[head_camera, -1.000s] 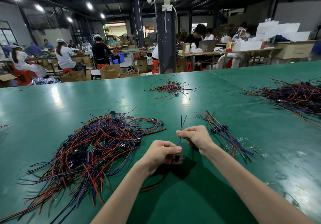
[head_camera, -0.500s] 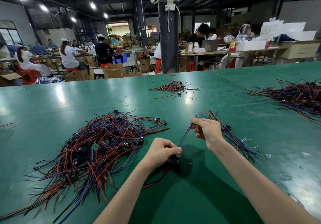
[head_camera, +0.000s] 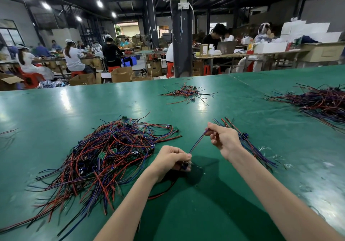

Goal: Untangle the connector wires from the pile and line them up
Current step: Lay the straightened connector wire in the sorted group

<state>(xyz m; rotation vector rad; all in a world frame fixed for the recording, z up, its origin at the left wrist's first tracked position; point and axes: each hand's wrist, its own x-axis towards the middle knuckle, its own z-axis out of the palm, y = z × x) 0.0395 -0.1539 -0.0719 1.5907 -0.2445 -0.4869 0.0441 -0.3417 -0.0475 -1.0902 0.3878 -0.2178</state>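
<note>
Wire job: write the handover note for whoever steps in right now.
Left hand: grips the connector end of one wire.
Right hand: pinches the same wire near its free end, raised, so it runs straight between the hands.
Pile: tangled on the table, left of the left hand.
Row: a few wires lined up, right of the right hand.
Done: this wire looks clear of the pile, and a small row is laid.
Left: lay this wire in the row, then work through the pile, which is mostly unsorted.
</note>
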